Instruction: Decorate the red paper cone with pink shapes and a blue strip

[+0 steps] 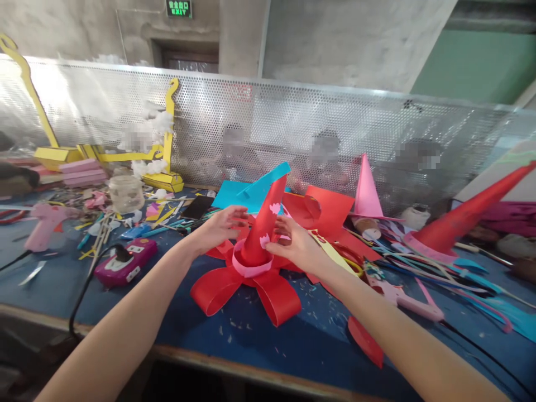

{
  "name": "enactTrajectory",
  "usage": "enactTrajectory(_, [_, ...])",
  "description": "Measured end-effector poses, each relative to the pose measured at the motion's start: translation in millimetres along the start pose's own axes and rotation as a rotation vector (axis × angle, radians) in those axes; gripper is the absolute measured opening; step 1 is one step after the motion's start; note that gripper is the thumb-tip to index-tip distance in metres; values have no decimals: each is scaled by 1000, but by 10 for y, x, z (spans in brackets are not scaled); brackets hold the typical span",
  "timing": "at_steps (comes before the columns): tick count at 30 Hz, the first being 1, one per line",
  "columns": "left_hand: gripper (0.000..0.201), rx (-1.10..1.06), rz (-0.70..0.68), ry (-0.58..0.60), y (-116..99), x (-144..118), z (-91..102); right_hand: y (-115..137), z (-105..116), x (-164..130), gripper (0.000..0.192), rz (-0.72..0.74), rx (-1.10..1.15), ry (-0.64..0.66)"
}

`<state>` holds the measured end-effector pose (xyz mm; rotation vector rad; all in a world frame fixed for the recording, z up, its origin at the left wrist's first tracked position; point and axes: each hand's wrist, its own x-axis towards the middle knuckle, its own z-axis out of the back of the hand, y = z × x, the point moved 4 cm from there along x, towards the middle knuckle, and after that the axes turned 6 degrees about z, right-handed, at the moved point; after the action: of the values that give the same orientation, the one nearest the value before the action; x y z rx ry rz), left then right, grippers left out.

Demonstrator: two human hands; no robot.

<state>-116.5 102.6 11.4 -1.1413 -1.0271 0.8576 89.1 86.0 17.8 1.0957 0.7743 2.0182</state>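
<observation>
Perforated metal screen across the back. Blue table in front, cluttered along the far edge and both sides. Red paper cone with pink band stands mid-table, leaning a bit right, set at the centre of a red looped base; loops spread out on the table. Second red cone, pink-rimmed, lies tilted at right. Red sheets and blue sheet behind the upright cone. Pink cone farther back, right. Left hand beside the cone, fingers loosely curved, released, gripping nothing visible. Right hand at the cone's other side, thumb by the lower pink cutout; can't tell if fingers grasp or just touch. Magenta power strip left of the left forearm, pink glue gun beyond it. Clear jar near scraps. Two small pink cutouts on cone.
</observation>
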Motion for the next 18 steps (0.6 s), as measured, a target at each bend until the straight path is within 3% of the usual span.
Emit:
enactTrajectory(3, [45,-57,15,-216,-13,25,165,-24,-180,86,49,-1,41,-7])
enactTrajectory(6, [36,-162,2,-436,-12,57,314,15,-201,158,44,-7,38,-49])
enactTrajectory(13, [35,-266,-198,-954,7,-22,773,243,284,371,43,12,47,-221])
enactTrajectory(15, [32,-295,-192,-964,62,-58,808,274,405,414,42,1,54,-244])
enactTrajectory(18, [23,-298,-62,-704,172,-44,622,326,500,444,41,7,76,-245])
